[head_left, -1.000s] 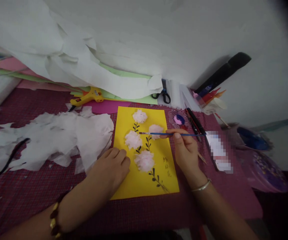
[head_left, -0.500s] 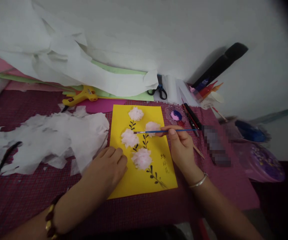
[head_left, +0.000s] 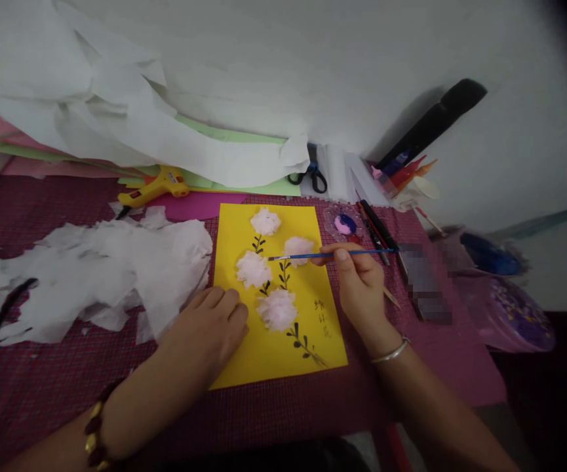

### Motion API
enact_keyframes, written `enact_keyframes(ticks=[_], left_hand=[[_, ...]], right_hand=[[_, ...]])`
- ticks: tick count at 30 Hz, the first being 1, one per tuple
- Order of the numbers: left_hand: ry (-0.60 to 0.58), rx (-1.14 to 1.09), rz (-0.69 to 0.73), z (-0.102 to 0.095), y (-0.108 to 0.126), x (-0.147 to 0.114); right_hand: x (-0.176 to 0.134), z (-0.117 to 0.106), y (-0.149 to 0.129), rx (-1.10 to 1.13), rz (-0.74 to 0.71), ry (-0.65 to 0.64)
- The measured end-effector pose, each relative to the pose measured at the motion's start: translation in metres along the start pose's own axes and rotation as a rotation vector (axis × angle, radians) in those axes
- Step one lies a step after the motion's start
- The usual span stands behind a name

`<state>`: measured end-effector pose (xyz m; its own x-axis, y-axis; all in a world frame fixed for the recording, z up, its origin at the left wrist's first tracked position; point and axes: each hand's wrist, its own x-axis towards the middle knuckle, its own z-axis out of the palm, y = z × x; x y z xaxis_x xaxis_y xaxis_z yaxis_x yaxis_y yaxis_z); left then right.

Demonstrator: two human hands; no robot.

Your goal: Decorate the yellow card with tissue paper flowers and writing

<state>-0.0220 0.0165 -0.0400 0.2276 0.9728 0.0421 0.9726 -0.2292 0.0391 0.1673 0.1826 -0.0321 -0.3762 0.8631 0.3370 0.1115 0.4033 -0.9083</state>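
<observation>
My right hand (head_left: 356, 282) is closed in a pinch around a thin blue paintbrush (head_left: 303, 255). The brush lies almost level above the yellow paper, its bristles just right of the middle-left flower (head_left: 254, 269); whether they touch it I cannot tell. On the yellow paper (head_left: 234, 229) are pale pink ruffled flowers, dark painted stems with leaves, and handwritten characters. Curled fingers of my left hand (head_left: 217, 321) rest on the paper's left edge, their tips hidden. A clear palette (head_left: 345, 224) with pink and dark blue paint sits beyond the paper's right corner.
Crumpled white tissue (head_left: 111, 269) covers the left side. Behind are a yellow glue gun (head_left: 158, 187), scissors (head_left: 312, 178) and large white sheets (head_left: 224, 157). Pens (head_left: 376, 229) and a blurred dark object (head_left: 423, 282) lie right, near a pink tub (head_left: 504, 314).
The brush tip has shifted slightly right, from the middle-left flower's edge to just beside it. My left hand stays on the paper. The whole view has shifted a little.
</observation>
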Motion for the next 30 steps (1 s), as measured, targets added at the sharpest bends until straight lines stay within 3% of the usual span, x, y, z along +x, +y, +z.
enact_keyframes(ticks=[8, 16, 24, 30], left_hand=[[-0.028, -0.013, -0.004, -0.0014, 0.0006, -0.0008], [-0.013, -0.026, -0.012, 0.0, 0.0, -0.0011], [-0.016, -0.01, 0.009, -0.001, 0.0, 0.0005], [-0.021, -0.019, 0.012, -0.0012, 0.0001, 0.0]], right_hand=[[-0.0019, 0.0084, 0.0028, 0.029, 0.035, -0.158], [-0.0001, -0.0002, -0.0009, 0.041, -0.001, -0.041], [-0.0056, 0.005, 0.0006, 0.021, -0.032, -0.135], [-0.006, 0.0015, -0.001, 0.022, -0.056, -0.08]])
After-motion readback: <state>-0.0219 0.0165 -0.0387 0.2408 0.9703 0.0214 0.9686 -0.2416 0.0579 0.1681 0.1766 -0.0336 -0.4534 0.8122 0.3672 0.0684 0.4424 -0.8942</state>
